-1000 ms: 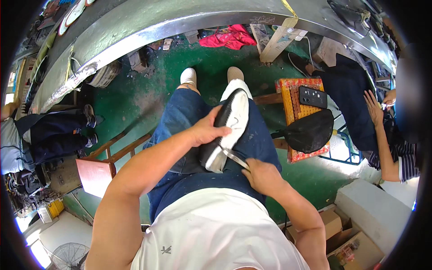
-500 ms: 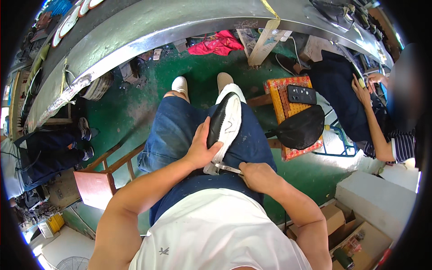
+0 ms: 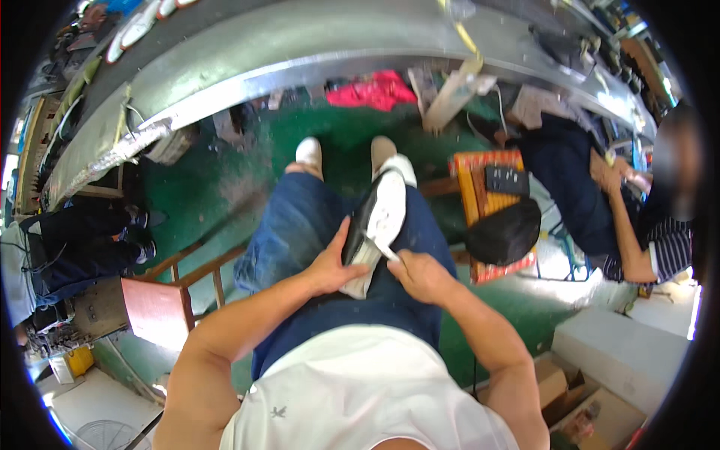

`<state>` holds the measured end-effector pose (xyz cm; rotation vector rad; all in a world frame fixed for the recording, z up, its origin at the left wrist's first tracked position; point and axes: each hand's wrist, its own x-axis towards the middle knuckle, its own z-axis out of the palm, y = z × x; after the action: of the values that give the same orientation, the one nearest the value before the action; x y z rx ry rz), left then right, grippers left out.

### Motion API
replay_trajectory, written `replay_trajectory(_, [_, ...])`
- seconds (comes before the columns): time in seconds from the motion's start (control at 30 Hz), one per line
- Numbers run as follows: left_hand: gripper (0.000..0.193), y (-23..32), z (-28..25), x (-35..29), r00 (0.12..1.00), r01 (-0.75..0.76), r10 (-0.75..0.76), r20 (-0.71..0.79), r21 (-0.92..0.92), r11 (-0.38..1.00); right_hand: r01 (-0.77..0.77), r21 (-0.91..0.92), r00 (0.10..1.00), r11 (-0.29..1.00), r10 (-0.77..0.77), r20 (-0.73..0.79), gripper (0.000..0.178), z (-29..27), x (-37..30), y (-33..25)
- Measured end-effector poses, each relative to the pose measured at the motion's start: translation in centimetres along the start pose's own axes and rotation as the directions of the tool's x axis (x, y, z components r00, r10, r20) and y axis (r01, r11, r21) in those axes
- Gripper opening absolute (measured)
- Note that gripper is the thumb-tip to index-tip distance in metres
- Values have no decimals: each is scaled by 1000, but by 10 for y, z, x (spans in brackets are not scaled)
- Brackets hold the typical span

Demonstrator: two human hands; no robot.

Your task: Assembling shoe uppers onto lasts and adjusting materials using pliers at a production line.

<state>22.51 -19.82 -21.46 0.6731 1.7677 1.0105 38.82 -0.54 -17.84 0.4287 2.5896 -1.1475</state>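
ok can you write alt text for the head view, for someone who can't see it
The wearer's left hand grips a black-and-white shoe on a denim-covered lap, while their right hand holds a slim tool over its white face. To the right, a phone and black pouch lie on a slatted seat, near another person.

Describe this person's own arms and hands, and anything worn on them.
The left hand and right hand are ungloved, and the forearms are bare, with no watch or sleeve showing on them. Whether there are rings on the fingers is too blurred to tell. The shirt is white, with a small dark mark on its left side.
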Motion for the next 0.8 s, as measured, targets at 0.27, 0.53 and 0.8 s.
replay_trajectory(0.27, [84, 73, -56, -34, 976, -15, 206, 71, -920, 391, -202, 664, 933, 720, 348, -93, 37, 4, -33, 44])
replay_trajectory(0.53, [76, 156, -111, 59, 923, 73, 378, 71, -997, 9, -84, -145, 995, 986, 76, -61, 39, -13, -28, 1])
replay_trajectory(0.8, [75, 169, -119, 64, 924, 45, 379, 45, -999, 9, 170, -378, 957, 910, -244, -157, 45, -34, -14, -25])
